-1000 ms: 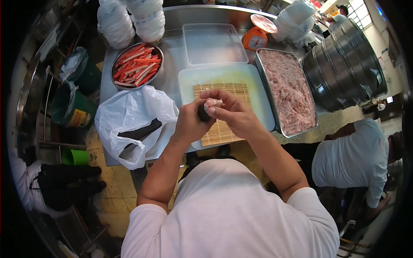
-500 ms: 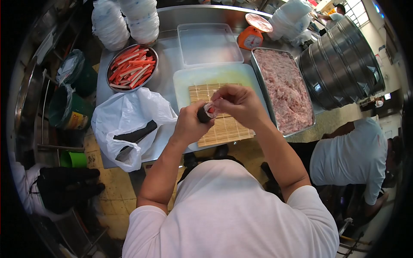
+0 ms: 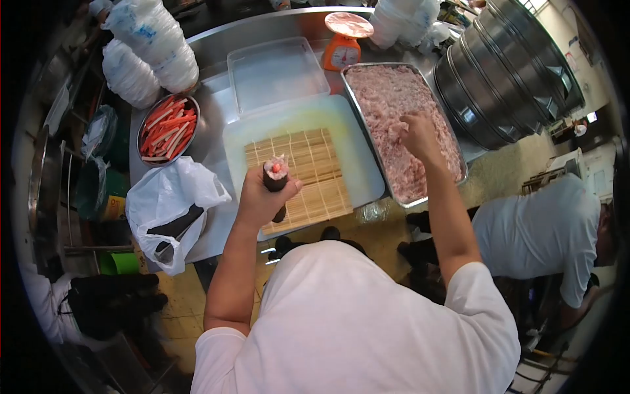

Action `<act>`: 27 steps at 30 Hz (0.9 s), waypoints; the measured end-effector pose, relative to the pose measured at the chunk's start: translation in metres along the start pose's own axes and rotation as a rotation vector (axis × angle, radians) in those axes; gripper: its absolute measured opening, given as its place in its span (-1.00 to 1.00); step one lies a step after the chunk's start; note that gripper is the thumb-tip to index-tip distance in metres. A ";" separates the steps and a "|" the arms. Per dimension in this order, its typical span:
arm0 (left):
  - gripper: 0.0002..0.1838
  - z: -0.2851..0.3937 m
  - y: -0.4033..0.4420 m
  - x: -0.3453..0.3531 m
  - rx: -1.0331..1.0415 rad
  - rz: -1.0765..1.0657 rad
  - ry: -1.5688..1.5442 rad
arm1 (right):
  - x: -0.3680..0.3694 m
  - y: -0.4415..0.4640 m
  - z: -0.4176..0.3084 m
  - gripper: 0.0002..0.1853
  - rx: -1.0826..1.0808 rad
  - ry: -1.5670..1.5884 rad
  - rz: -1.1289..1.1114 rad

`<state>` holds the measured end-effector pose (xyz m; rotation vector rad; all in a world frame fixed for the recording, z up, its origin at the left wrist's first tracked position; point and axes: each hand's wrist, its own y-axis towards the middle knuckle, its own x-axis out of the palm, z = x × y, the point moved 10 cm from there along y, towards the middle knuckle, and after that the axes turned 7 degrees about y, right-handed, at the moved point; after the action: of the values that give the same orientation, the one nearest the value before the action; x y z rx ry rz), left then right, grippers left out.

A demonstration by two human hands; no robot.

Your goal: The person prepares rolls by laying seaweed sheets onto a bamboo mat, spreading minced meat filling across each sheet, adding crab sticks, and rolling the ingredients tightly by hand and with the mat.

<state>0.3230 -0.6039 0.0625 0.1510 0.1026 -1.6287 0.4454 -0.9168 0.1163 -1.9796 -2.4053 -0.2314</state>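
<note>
Clearly gripping a dark-wrapped roll (image 3: pixel 273 182) in the left hand (image 3: pixel 256 198), above the near edge of the bench (image 3: pixel 213 105); probably light, soft, best held mid-length. Touching ground meat (image 3: pixel 387 84) by the right edge with the right hand (image 3: pixel 422 136); cannot tell whether pinching any. Cannot read any writing on the orange scale (image 3: pixel 341 54) at the far edge.

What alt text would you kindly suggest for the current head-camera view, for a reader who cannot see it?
A person's left hand holds a dark cylindrical roll, pink filling showing at its top, over a slatted bamboo mat, while their right hand is at the pink minced meat in a rectangular metal tray.
</note>
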 end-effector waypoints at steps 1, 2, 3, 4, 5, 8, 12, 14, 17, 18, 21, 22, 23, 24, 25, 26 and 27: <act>-0.80 0.005 0.011 0.003 0.010 0.019 0.001 | 0.001 0.009 0.004 -0.73 0.018 -0.170 -0.025; -0.79 0.007 0.015 0.009 -0.015 -0.004 0.033 | 0.005 0.009 0.017 -0.70 0.053 -0.328 -0.046; -0.77 0.004 0.008 0.018 -0.063 -0.047 0.073 | 0.011 -0.007 0.036 -0.67 0.111 -0.473 -0.056; -0.77 0.003 0.005 0.025 -0.081 -0.047 0.089 | 0.043 -0.020 0.041 -0.64 0.138 -0.217 -0.162; -0.77 0.008 0.012 0.034 -0.057 -0.051 0.015 | 0.082 -0.025 0.032 -0.60 0.138 0.030 -0.272; -0.81 0.015 0.020 0.049 -0.007 -0.077 -0.035 | 0.149 -0.047 0.035 -0.57 0.294 0.409 -0.421; -0.82 0.009 0.018 0.044 0.004 -0.061 0.047 | 0.184 -0.055 0.044 -0.59 0.310 0.427 -0.622; -0.84 0.011 0.014 0.037 -0.003 -0.034 0.170 | 0.189 -0.053 0.047 -0.62 0.296 0.448 -0.607; -0.85 0.006 0.010 0.027 -0.017 -0.006 0.146 | 0.199 -0.055 0.049 -0.65 0.412 0.499 -0.578; -0.85 0.007 0.008 0.022 -0.016 0.005 0.145 | 0.205 -0.056 0.047 -0.65 0.413 0.495 -0.589; -0.82 0.010 0.003 0.012 -0.025 0.022 0.187 | 0.218 -0.059 0.042 -0.67 0.352 0.397 -0.614; -0.80 0.016 0.001 0.008 -0.022 0.052 0.206 | 0.221 -0.060 0.040 -0.67 0.337 0.408 -0.616; -0.77 0.021 -0.001 0.004 -0.018 0.079 0.224 | 0.225 -0.060 0.038 -0.68 0.321 0.418 -0.615; -0.77 0.023 -0.002 0.002 -0.016 0.080 0.222 | 0.228 -0.060 0.038 -0.68 0.321 0.415 -0.616; -0.74 0.027 -0.004 -0.001 0.007 0.096 0.252 | 0.231 -0.060 0.034 -0.69 0.272 0.406 -0.627; -0.71 0.030 -0.006 -0.004 0.030 0.111 0.282 | 0.233 -0.060 0.030 -0.71 0.224 0.398 -0.637; -0.71 0.030 -0.007 -0.005 0.031 0.109 0.278 | 0.237 -0.062 0.029 -0.71 0.225 0.394 -0.635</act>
<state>0.3152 -0.6031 0.0930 0.4008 0.2774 -1.4932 0.3404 -0.6942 0.1071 -0.9285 -2.5528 -0.3025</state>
